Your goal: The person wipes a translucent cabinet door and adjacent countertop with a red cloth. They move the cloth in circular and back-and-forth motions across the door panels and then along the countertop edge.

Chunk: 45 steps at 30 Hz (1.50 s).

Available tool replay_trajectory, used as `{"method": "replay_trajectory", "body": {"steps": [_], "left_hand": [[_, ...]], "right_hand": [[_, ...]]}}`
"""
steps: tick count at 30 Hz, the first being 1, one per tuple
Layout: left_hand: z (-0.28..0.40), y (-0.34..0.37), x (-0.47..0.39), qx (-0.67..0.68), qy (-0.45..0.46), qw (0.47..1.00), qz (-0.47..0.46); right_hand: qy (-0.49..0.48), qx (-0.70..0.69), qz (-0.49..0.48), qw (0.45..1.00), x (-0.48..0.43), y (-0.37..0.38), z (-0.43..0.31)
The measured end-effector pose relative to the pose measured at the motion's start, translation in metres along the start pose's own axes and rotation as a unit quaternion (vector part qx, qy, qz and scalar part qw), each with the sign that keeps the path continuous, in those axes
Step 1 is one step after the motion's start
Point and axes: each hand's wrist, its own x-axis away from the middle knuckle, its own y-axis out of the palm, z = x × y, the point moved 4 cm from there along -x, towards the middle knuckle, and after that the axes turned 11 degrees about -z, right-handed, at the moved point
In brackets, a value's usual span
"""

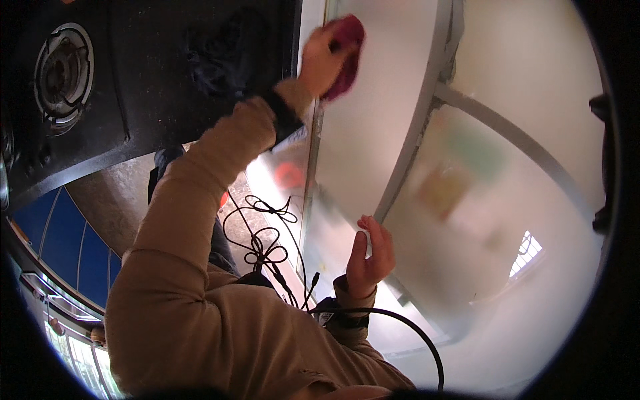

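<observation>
My left hand (322,62) grips a dark red cloth (352,37) in front of a frosted glass panel (377,100), close to the panel's edge beside the black stove top. Motion blurs the hand, and contact between cloth and glass cannot be told. Lower down, my right hand (372,255) holds nothing; its fingers are partly curled and apart, with the thumb separate. Behind it is the frosted glass near a grey frame bar (415,120). Both wrists wear black bands.
A black stove top (150,75) with a round gas burner (64,75) lies left, bearing a crumpled dark cloth (225,55). Looped black cables (262,247) hang before my body, and a thicker cable (420,332) curves right. Blue panels (65,240) stand at lower left.
</observation>
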Motion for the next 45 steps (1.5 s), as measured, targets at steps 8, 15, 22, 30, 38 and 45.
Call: {"method": "replay_trajectory", "body": {"steps": [8, 15, 22, 30, 38, 45], "left_hand": [[0.012, -0.006, 0.01, -0.017, 0.049, 0.999, 0.018], [-0.001, -0.002, 0.007, 0.041, 0.088, 0.994, -0.052], [0.001, -0.005, 0.016, 0.044, -0.048, 0.997, -0.035], [0.011, -0.009, 0.022, 0.063, -0.042, 0.997, -0.023], [0.024, -0.003, 0.025, 0.089, 0.053, 0.994, -0.015], [-0.019, -0.002, 0.035, 0.096, -0.127, 0.986, -0.044]], "right_hand": [[-0.005, 0.012, -0.013, 1.0, 0.001, 0.007, -0.008], [-0.017, -0.001, -0.029, 0.999, -0.01, 0.01, -0.013], [-0.029, 0.014, -0.034, 0.999, -0.02, 0.01, -0.023], [-0.013, -0.002, -0.039, 0.999, -0.028, 0.008, -0.032], [-0.007, -0.005, -0.045, 0.999, -0.03, 0.012, -0.036], [-0.018, 0.006, -0.04, 0.999, -0.03, 0.015, -0.038]]}}
